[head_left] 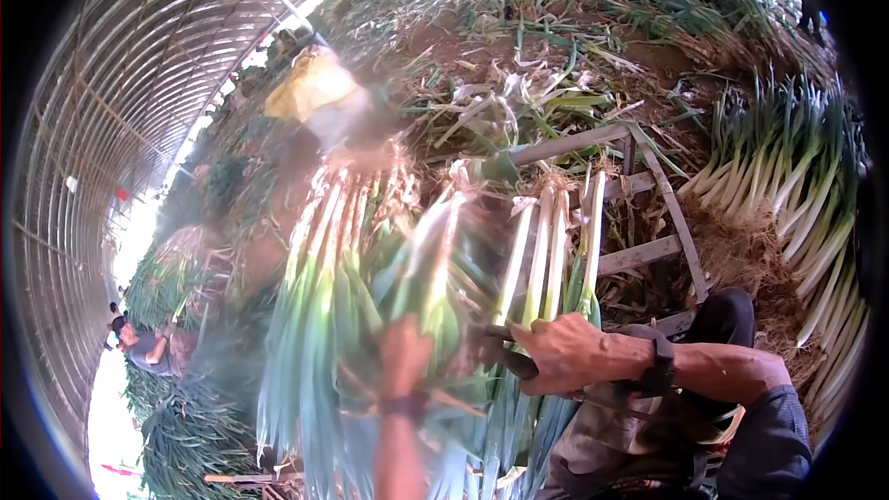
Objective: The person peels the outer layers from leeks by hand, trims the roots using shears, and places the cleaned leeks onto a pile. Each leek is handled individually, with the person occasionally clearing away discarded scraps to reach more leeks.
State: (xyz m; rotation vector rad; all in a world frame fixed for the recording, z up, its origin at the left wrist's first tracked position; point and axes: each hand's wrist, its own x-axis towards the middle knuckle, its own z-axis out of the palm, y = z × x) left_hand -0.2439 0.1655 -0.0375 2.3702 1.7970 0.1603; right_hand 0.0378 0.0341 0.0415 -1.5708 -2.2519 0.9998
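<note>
Leeks or large green onions (324,241), with white stems, brown roots and long green leaves, lie side by side before me. My left hand (405,356) is smeared by motion over the leaves of the middle stalks; its fingers cannot be made out. To the right, my right hand (567,352), a dark watch on its wrist, is closed around a dark tool (519,363) with a rounded end, whose kind I cannot tell. Just beyond that hand are several cleaned white stalks (548,250), their roots resting by the rack.
A worn rack (639,259) stands under the stalks. At right lies a large pile of leeks (787,157). A blurred yellow-and-white bag (315,93) is beyond. Peelings (519,102) litter the soil. Another person (153,350) works at far left under the arched roof (120,65).
</note>
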